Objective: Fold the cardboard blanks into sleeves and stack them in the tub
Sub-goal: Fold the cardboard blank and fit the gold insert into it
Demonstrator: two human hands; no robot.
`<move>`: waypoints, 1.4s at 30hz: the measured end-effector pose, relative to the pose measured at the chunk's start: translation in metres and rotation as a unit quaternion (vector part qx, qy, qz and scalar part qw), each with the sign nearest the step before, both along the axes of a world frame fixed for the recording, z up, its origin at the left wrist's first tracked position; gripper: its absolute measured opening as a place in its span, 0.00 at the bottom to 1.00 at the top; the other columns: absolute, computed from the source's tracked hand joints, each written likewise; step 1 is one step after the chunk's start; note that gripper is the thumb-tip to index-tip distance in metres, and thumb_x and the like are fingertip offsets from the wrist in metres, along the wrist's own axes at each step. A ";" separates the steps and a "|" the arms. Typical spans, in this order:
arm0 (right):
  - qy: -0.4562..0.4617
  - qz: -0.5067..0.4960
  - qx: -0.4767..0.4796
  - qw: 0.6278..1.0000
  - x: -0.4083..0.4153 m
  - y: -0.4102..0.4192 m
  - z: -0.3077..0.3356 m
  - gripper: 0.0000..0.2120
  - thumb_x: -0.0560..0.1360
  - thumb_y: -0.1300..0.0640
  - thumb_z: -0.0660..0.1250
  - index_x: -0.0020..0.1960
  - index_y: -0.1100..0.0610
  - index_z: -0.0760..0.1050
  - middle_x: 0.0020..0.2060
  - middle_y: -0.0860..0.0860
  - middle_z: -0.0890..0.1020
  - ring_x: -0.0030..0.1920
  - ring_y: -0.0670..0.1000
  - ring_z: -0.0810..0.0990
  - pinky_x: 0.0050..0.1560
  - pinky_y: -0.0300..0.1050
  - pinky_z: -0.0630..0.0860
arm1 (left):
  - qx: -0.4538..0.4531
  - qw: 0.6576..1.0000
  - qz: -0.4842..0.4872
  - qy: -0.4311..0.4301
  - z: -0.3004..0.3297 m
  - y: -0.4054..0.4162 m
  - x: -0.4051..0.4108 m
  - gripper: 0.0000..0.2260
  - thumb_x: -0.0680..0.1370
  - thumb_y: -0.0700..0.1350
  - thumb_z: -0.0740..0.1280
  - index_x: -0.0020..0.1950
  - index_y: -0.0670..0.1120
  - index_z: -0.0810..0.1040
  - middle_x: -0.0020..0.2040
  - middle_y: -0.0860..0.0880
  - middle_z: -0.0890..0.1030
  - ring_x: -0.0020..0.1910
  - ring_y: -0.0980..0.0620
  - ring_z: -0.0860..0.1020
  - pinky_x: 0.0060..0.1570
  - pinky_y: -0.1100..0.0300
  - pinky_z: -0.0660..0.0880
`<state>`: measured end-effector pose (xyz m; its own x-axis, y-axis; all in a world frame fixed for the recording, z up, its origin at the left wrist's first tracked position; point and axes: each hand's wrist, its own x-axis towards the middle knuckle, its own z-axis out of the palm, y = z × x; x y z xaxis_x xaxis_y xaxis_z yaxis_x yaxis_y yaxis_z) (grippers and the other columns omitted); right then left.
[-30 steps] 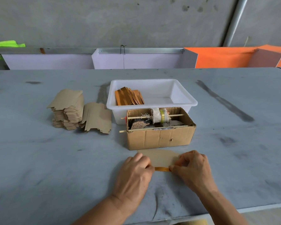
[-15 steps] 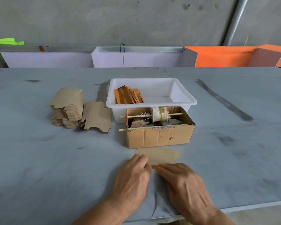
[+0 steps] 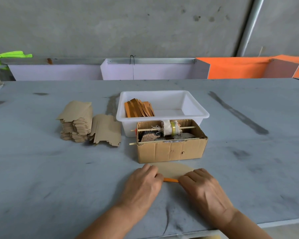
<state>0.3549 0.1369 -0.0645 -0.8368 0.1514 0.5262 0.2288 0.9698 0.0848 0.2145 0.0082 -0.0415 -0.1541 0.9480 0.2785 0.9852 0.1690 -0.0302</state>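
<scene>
On the grey, smudged table (image 3: 41, 178) a flat tan cardboard blank (image 3: 173, 170) lay just in front of a brown corrugated cardboard box (image 3: 171, 150). The left hand (image 3: 141, 185) and right hand (image 3: 204, 188) rested palm-down on the blank's near edge, fingers curled over it, with a strip of orange (image 3: 170, 180) showing between them. Behind the box stood a white plastic tub (image 3: 195, 109) holding a few orange folded sleeves (image 3: 138, 108) leaning at its left end. To the left sat a stack of tan cardboard blanks (image 3: 77, 125), with more blanks (image 3: 107, 131) fanned out beside it.
</scene>
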 end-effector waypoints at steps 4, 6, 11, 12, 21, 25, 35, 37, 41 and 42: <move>0.041 0.003 -0.081 0.996 0.000 -0.006 -0.003 0.11 0.60 0.64 0.78 0.31 0.56 0.76 0.27 0.49 0.76 0.28 0.52 0.74 0.29 0.43 0.72 | 0.006 0.995 -0.025 0.091 0.004 0.000 0.001 0.16 0.48 0.38 0.79 0.25 0.48 0.74 0.27 0.51 0.74 0.28 0.53 0.75 0.22 0.63 0.67; 0.093 -0.029 -0.191 0.977 0.001 -0.010 0.001 0.05 0.68 0.58 0.75 0.36 0.56 0.80 0.33 0.47 0.81 0.33 0.51 0.77 0.35 0.43 0.75 | 0.034 0.991 -0.037 0.123 0.002 -0.001 0.001 0.12 0.52 0.36 0.75 0.25 0.48 0.75 0.27 0.51 0.73 0.27 0.53 0.75 0.22 0.63 0.67; 0.170 -0.177 -0.433 0.867 -0.003 -0.003 0.020 0.09 0.73 0.52 0.71 0.51 0.55 0.81 0.46 0.46 0.82 0.45 0.46 0.79 0.44 0.39 0.74 | 0.141 0.978 -0.041 0.146 -0.005 -0.006 0.007 0.12 0.63 0.33 0.56 0.26 0.48 0.73 0.27 0.49 0.72 0.25 0.51 0.72 0.22 0.61 0.66; 0.156 -0.196 -0.474 0.844 -0.005 0.000 0.025 0.11 0.73 0.51 0.70 0.53 0.54 0.80 0.46 0.46 0.81 0.44 0.44 0.79 0.42 0.37 0.74 | 0.164 0.974 -0.039 0.154 -0.006 -0.009 0.009 0.13 0.65 0.33 0.57 0.26 0.48 0.72 0.27 0.49 0.71 0.25 0.50 0.72 0.22 0.61 0.66; 0.017 -0.245 -0.512 0.823 -0.013 0.005 0.036 0.11 0.71 0.54 0.72 0.53 0.53 0.78 0.43 0.46 0.79 0.44 0.47 0.79 0.42 0.39 0.76 | 0.268 0.949 -0.021 0.167 -0.012 -0.014 0.016 0.13 0.69 0.34 0.62 0.26 0.46 0.71 0.26 0.48 0.67 0.24 0.48 0.67 0.22 0.57 0.66; 0.042 -0.217 -0.672 0.707 -0.013 0.010 0.045 0.08 0.71 0.57 0.73 0.48 0.60 0.79 0.35 0.52 0.80 0.30 0.47 0.77 0.32 0.40 0.76 | 0.283 0.942 -0.030 0.178 -0.011 -0.017 0.012 0.10 0.68 0.36 0.66 0.27 0.44 0.74 0.26 0.47 0.66 0.24 0.48 0.66 0.23 0.55 0.65; 0.127 -0.129 -0.785 0.592 -0.010 0.014 0.045 0.09 0.67 0.72 0.71 0.39 0.60 0.79 0.31 0.53 0.80 0.34 0.51 0.78 0.36 0.43 0.72 | 0.297 0.931 0.111 -0.181 0.000 -0.006 -0.010 0.17 0.73 0.55 0.68 0.51 0.43 0.80 0.44 0.48 0.79 0.43 0.48 0.77 0.43 0.58 0.73; 0.109 -0.106 -0.793 0.590 -0.010 0.011 0.044 0.09 0.66 0.72 0.72 0.39 0.59 0.80 0.33 0.54 0.80 0.35 0.52 0.78 0.38 0.44 0.73 | 0.260 0.879 0.179 -0.358 0.008 0.003 -0.015 0.13 0.71 0.52 0.73 0.49 0.47 0.80 0.41 0.53 0.80 0.40 0.52 0.78 0.42 0.62 0.73; 0.093 -0.083 -0.803 0.583 -0.014 0.007 0.048 0.10 0.65 0.72 0.72 0.37 0.59 0.80 0.37 0.58 0.78 0.37 0.55 0.78 0.36 0.43 0.73 | 0.203 0.736 0.163 -0.625 0.011 0.014 -0.023 0.05 0.70 0.38 0.75 0.36 0.45 0.81 0.30 0.51 0.78 0.30 0.58 0.74 0.30 0.72 0.69; 0.093 -0.080 -0.808 0.576 -0.014 0.006 0.049 0.09 0.64 0.72 0.73 0.37 0.59 0.79 0.36 0.57 0.79 0.36 0.54 0.78 0.35 0.43 0.73 | 0.198 0.719 0.157 -0.647 0.011 0.014 -0.023 0.07 0.69 0.36 0.74 0.33 0.45 0.81 0.28 0.51 0.77 0.28 0.60 0.72 0.28 0.74 0.67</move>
<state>0.3408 0.1430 -0.0154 -0.6964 0.6367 -0.3311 0.1854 -0.2861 -0.9401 0.1911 0.0227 -0.0304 -0.7162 0.6959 -0.0526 0.0558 0.1323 0.9896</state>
